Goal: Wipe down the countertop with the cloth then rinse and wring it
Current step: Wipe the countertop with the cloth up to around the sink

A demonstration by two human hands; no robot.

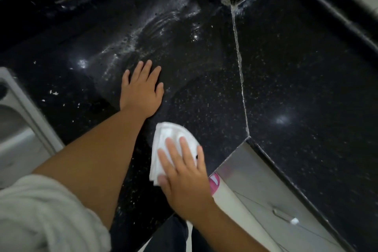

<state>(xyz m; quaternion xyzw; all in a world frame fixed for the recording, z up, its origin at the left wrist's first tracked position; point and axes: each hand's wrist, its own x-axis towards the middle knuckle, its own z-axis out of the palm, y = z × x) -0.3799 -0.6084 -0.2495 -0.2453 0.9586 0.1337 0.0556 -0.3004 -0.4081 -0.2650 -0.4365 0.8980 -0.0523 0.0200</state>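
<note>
White folded cloth (pixel 173 147) lies under the right hand (pixel 184 178), fingers (pixel 185 149) flat and spread; left hand (pixel 141 90) rests open-fingered on the black granite surface (pixel 306 71). Near the front edge, a stroke could push crumbs (pixel 53 93) off or leave streaks.

The right hand (pixel 184 172) presses a folded white cloth (pixel 171 145) flat onto the speckled black stone countertop (pixel 296 67); the left hand (pixel 141 90) rests palm-down just beyond it.

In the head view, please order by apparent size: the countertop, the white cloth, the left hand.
1. countertop, by far the largest.
2 and 3. left hand and cloth: these look alike, and the right hand covers part of the cloth, so no ranking.
</note>
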